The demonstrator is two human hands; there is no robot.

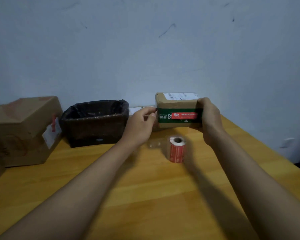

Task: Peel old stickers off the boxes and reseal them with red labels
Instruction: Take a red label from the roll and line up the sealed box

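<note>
Small box [177, 110] lengthwise left-right, right hand [209, 118] gripping, left hand [140, 124] fingers pinching its end

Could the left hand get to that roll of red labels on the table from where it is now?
Probably yes. The roll of red labels stands alone on the table, just below the left hand, with nothing between them. That hand would first need to leave the small box.

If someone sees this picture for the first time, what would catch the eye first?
Probably the small cardboard box with a red label on its green band, gripped by the right hand at the table's far side. Next, the roll of red labels standing just in front, and the black-lined basket to the left.
</note>
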